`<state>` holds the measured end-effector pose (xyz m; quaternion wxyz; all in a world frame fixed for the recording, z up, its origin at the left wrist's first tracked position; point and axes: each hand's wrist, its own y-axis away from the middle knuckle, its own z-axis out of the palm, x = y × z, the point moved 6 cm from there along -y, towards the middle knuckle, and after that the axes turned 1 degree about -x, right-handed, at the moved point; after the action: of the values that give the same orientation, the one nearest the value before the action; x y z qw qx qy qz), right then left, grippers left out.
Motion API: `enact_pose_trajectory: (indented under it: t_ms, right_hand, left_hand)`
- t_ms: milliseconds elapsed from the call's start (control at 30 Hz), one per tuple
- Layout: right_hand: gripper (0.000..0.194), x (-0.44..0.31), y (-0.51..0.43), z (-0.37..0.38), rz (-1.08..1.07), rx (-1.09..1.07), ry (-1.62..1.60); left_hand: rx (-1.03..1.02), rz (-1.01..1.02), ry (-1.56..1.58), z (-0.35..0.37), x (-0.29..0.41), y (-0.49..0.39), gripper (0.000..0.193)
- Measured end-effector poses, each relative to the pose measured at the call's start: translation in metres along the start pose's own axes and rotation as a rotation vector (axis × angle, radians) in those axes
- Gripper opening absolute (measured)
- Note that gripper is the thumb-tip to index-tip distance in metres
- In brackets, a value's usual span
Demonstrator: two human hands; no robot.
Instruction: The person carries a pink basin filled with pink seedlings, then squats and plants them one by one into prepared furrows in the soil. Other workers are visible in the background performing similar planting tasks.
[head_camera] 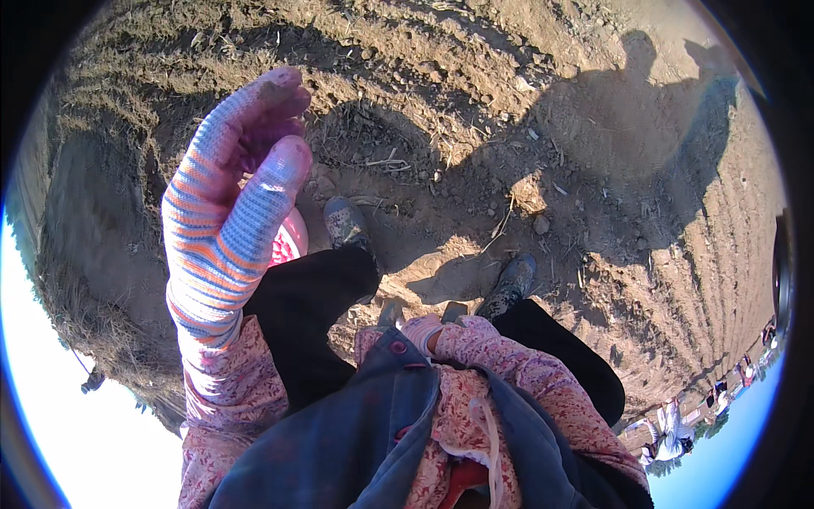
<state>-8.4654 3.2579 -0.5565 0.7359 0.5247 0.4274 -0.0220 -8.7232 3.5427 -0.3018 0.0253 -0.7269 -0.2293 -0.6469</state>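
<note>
My left hand (238, 210), in a striped knit glove, is raised at the left, its fingers curved towards the thumb. The fingertips are stained pink; a gap shows between fingers and thumb, but the palm side is shaded and may hide something small. Behind it, partly covered, a pink container (297, 232) holds pink pellets or seeds (280, 249) beside my knee. My right hand (421, 332), also in a striped glove, lies low by my waist. Its fingers are mostly hidden, and I cannot tell what it holds. Small greyish parts of something unclear show just beyond it.
My patterned boots (516, 277) stand apart on dry, cloddy soil (439, 254) with straw bits. Furrows (718, 280) run along the right. Shadows of people fall across the upper right. A person in pale clothes (671, 432) and others are far off at the lower right.
</note>
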Motion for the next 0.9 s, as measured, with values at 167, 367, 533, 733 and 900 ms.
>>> enact_pose_trajectory:
  t_ms: [167, 367, 533, 733, 900]
  right_hand:
    - [0.035, 0.037, -0.012, -0.026, -0.031, 0.207, 0.074]
    - [0.032, 0.078, -0.01, -0.046, 0.016, 0.263, 0.068]
    - [0.03, 0.104, 0.0, -0.054, 0.031, 0.313, 0.028]
    - [0.027, 0.138, -0.002, -0.08, -0.054, 0.437, -0.171]
    - [0.028, 0.146, 0.021, -0.106, -0.076, 0.63, -0.683]
  left_hand:
    - [0.133, 0.326, -0.195, -0.012, 0.026, -0.001, 0.037]
    - [0.243, 0.547, -0.013, -0.011, 0.057, 0.017, 0.044]
    - [0.311, 0.677, 0.384, -0.071, 0.04, 0.04, 0.038]
    - [0.853, 0.096, 0.162, -0.192, -0.148, 0.129, 0.025]
    - [0.821, -0.324, -0.919, -0.2, -0.276, 0.231, 0.072]
